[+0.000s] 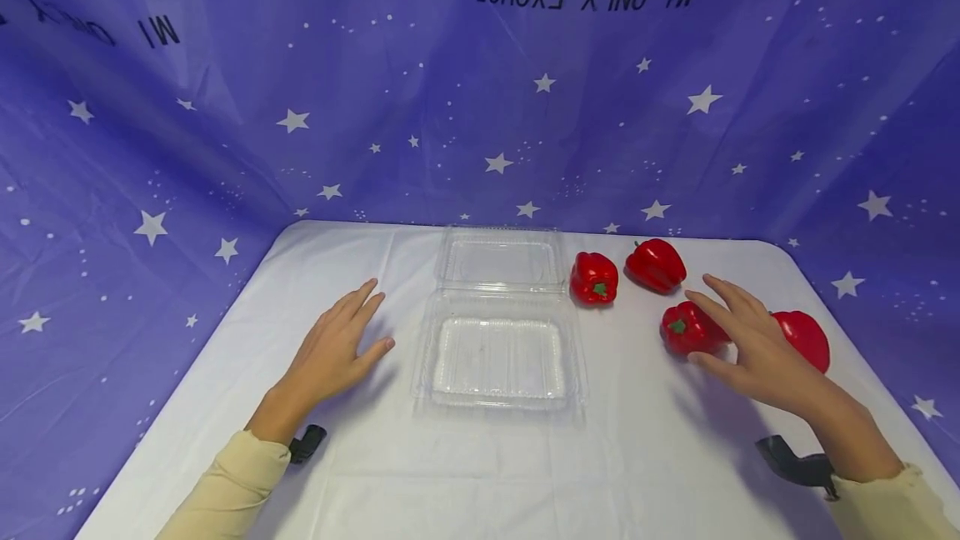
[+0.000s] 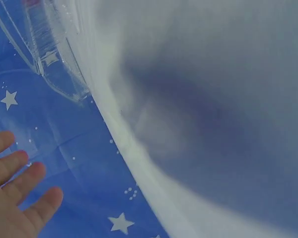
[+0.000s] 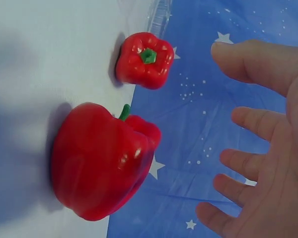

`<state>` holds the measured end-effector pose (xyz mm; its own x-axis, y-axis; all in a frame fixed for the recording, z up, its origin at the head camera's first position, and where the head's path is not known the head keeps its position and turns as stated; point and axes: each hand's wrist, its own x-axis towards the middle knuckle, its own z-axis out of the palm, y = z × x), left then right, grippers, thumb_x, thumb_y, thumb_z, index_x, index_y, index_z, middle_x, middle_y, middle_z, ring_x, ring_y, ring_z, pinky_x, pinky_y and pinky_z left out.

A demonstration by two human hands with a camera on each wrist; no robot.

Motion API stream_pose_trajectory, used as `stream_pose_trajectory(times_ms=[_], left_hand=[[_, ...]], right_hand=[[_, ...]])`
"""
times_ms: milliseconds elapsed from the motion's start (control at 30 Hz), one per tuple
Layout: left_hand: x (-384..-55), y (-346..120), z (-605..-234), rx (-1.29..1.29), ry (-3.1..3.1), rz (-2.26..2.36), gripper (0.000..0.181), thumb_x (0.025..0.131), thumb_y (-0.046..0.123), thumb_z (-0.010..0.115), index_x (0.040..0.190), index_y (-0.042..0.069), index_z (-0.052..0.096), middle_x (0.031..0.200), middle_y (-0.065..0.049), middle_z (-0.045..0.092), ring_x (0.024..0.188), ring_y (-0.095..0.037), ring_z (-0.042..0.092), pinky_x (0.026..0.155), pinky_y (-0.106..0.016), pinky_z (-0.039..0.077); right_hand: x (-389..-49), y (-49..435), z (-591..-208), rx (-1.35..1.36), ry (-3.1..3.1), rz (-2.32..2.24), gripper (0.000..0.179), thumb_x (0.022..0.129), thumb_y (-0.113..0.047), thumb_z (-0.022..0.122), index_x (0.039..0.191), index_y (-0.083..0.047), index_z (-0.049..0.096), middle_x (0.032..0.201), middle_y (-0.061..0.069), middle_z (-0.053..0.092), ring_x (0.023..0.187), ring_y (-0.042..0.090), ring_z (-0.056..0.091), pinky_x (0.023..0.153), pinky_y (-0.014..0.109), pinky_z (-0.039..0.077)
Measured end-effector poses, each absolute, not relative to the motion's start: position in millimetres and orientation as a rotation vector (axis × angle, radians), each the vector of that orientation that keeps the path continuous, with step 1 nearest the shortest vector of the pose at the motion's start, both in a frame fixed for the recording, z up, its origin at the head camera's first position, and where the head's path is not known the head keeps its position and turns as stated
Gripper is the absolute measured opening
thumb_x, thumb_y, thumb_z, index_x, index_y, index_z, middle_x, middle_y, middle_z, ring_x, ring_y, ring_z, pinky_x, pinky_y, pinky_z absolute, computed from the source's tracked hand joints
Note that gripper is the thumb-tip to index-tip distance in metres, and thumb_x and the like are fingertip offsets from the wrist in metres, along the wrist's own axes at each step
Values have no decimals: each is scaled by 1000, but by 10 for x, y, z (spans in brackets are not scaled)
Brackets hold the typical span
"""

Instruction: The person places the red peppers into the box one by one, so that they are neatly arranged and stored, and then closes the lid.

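My left hand (image 1: 333, 348) hovers left of a clear plastic clamshell container (image 1: 498, 361), its fingers spread and holding nothing. The container lies opened flat, its lid (image 1: 501, 263) folded back toward the far edge. Over on the right, my right hand (image 1: 761, 348) is held above the red bell peppers, fingers extended and grasping nothing. In the head view it partly covers a near bell pepper (image 1: 686, 330) and one at the far right (image 1: 806, 342). The right wrist view shows a large bell pepper (image 3: 99, 163) and a smaller-looking one (image 3: 146, 59) beside the open palm (image 3: 268, 158).
Two more red bell peppers, one by the lid (image 1: 594, 277) and one farther back (image 1: 656, 265), lie on the white-covered table (image 1: 420, 482). A blue curtain with white stars (image 1: 450, 132) surrounds the table. Black straps hang at both wrists.
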<state>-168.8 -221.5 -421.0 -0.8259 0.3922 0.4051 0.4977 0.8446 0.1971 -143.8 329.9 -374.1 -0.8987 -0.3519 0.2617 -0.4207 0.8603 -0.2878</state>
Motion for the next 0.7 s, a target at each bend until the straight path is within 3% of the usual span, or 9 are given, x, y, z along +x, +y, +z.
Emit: stream_pose_trajectory(times_ms=[167, 400, 700], left_hand=[[-1641, -2171, -4215, -619, -2724, -692, 65, 90, 28, 71, 146, 5, 47, 159, -11, 40, 140, -36, 46, 112, -56, 44], [-1662, -2046, -4172, -659, -2618, -1000, 56, 86, 13, 75, 138, 5, 56, 154, -10, 47, 133, -31, 54, 94, -46, 59], [-1726, -1918, -4238, -827, -2594, -1185, 48, 85, 7, 74, 131, 3, 62, 151, -12, 50, 122, -31, 63, 88, -47, 60]], right_hand=[[-1426, 3332, -3715, 587, -2844, 503, 96, 67, -19, 88, 151, -15, 41, 156, 24, 31, 135, 51, 31, 87, 83, 36], [-1412, 3404, -3711, 604, -2815, 494, 96, 66, -15, 88, 150, -12, 42, 154, 26, 32, 133, 53, 32, 88, 83, 34], [-1383, 3448, -3713, 625, -2803, 469, 94, 65, -14, 88, 149, -11, 44, 152, 27, 35, 131, 53, 34, 89, 82, 36]])
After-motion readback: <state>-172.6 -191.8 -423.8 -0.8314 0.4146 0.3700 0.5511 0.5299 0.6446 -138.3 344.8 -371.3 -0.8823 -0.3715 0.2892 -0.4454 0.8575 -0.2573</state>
